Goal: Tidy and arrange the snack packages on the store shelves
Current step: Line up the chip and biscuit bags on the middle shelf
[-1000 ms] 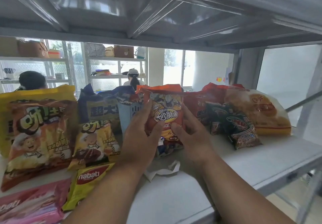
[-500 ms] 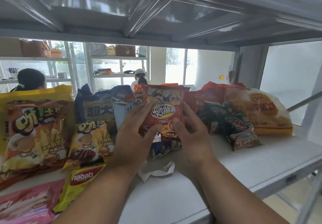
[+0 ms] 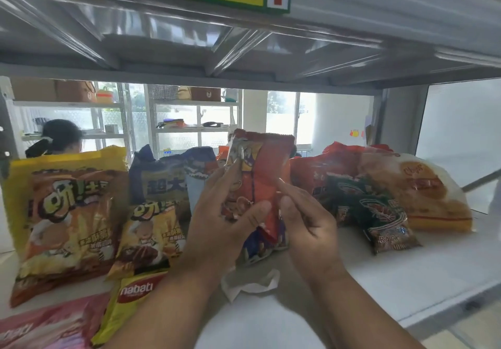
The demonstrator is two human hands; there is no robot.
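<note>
Two hands (image 3: 217, 226), eleven-odd snack packages (image 3: 260, 175)

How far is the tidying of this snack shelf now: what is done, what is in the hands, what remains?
Done: the big yellow chip bag stands upright at the back left. In hand: the left hand grips the orange snack bag, lifted and turned edge-on; the right hand is beside it. Left: the nabati pack and pink pack lie flat in front, the green packets slump, and a crumpled paper lies on the shelf.

Nabati pack (image 3: 127, 297) before chip bags (image 3: 67, 213), tissue (image 3: 249, 283) right
</note>
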